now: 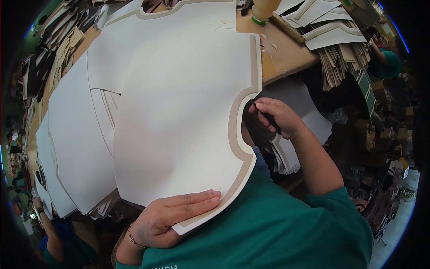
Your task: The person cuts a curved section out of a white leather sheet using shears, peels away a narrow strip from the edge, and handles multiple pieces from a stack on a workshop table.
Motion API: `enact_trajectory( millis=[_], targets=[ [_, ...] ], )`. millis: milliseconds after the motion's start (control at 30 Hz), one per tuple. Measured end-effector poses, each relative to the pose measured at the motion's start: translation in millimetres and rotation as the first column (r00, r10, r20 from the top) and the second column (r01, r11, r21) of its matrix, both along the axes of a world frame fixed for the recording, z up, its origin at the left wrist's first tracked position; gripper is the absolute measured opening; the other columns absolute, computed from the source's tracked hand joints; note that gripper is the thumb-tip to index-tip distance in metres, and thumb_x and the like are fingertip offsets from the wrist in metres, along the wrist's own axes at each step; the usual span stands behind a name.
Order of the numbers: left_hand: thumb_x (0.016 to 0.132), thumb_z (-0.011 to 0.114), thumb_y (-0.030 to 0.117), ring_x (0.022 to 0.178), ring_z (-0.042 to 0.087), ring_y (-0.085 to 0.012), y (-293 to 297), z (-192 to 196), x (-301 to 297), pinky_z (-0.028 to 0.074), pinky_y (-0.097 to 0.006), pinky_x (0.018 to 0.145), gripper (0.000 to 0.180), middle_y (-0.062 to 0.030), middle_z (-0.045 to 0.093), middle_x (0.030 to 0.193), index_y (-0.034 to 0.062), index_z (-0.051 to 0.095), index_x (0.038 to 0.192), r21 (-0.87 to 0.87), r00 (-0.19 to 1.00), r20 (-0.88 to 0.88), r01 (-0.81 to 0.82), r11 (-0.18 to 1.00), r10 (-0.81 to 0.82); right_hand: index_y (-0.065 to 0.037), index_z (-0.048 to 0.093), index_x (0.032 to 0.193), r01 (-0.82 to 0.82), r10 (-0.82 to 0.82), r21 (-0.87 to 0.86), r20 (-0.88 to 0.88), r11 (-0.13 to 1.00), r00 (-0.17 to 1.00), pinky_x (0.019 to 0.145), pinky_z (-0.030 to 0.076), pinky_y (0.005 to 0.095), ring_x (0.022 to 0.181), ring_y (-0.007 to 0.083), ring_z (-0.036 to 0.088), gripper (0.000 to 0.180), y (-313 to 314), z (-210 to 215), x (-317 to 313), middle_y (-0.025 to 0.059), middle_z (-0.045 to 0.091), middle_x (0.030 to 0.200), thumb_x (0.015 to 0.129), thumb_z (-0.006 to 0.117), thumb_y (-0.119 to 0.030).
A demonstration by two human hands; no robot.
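Observation:
A large white shaped panel point(183, 103) lies across the table and my lap, a tan strip running along its curved right edge. My left hand point(174, 219) holds the near corner, its fingers flat on top and the lower part of the hand beneath the edge. Beside the panel's concave cutout, my right hand point(280, 116) is closed in a pinch. Something dark and narrow shows between its fingers; its kind I cannot make out. More white panels point(80, 134) are stacked to the left, partly covered by the large one.
The brown tabletop point(286, 58) carries a bottle with a green base point(263, 11) and a pile of white and tan pieces point(340, 40). White sheets point(304, 112) hang beyond my right hand. Other people's arms point(53, 237) show at the left and at the far right.

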State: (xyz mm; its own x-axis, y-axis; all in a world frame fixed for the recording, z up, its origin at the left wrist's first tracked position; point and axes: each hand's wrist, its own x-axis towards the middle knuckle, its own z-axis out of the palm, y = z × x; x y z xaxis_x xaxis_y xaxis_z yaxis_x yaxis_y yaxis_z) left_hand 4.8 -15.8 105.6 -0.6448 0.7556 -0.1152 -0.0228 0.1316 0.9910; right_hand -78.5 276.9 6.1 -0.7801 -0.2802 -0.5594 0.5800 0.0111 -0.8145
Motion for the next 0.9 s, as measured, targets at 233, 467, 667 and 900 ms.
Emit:
enact_trajectory(
  millis=[233,467,667,900],
  targets=[
    [0.066,0.045,-0.006,0.106,0.048,-0.0305,-3,-3,3,0.037,-0.032,0.091,0.044,-0.0209,0.049,0.114,-0.0047,0.051,0.110,0.026,1.000,-0.001,-0.011,1.000,0.011,-0.003,0.053,0.084,-0.109,0.109,0.053,-0.008,0.993,0.994,0.034,0.026,0.0180,0.037,0.0053,0.034,0.024,-1,3,-11,-0.0005,0.042,0.050,0.083,0.044,-0.025],
    [0.068,0.046,-0.005,0.106,0.048,-0.0309,-6,-5,5,0.037,-0.032,0.091,0.042,-0.0212,0.049,0.114,-0.0052,0.051,0.109,0.040,0.999,0.013,-0.032,0.999,0.031,-0.002,0.054,0.085,-0.184,0.184,0.072,0.008,0.980,0.983,0.033,0.026,0.0169,0.036,0.0039,0.033,0.024,6,2,-14,-0.0012,0.041,0.050,0.083,0.044,-0.024],
    [0.071,0.047,-0.003,0.106,0.049,-0.0309,-7,-5,3,0.038,-0.032,0.091,0.039,-0.0214,0.049,0.114,-0.0053,0.050,0.110,0.047,1.000,-0.005,-0.029,0.998,0.029,-0.002,0.054,0.087,-0.292,0.290,0.033,0.043,0.956,0.956,0.033,0.026,0.0161,0.036,0.0031,0.034,0.024,14,10,-16,-0.0012,0.041,0.050,0.082,0.045,-0.024],
    [0.071,0.047,-0.003,0.106,0.049,-0.0308,-6,-6,5,0.038,-0.032,0.090,0.038,-0.0216,0.049,0.114,-0.0051,0.051,0.110,0.055,0.999,-0.012,-0.040,0.998,0.041,-0.003,0.055,0.080,-0.304,0.297,0.108,0.075,0.946,0.952,0.033,0.026,0.0164,0.036,0.0032,0.033,0.023,9,12,-21,-0.0011,0.041,0.049,0.081,0.047,-0.025]
  ],
)
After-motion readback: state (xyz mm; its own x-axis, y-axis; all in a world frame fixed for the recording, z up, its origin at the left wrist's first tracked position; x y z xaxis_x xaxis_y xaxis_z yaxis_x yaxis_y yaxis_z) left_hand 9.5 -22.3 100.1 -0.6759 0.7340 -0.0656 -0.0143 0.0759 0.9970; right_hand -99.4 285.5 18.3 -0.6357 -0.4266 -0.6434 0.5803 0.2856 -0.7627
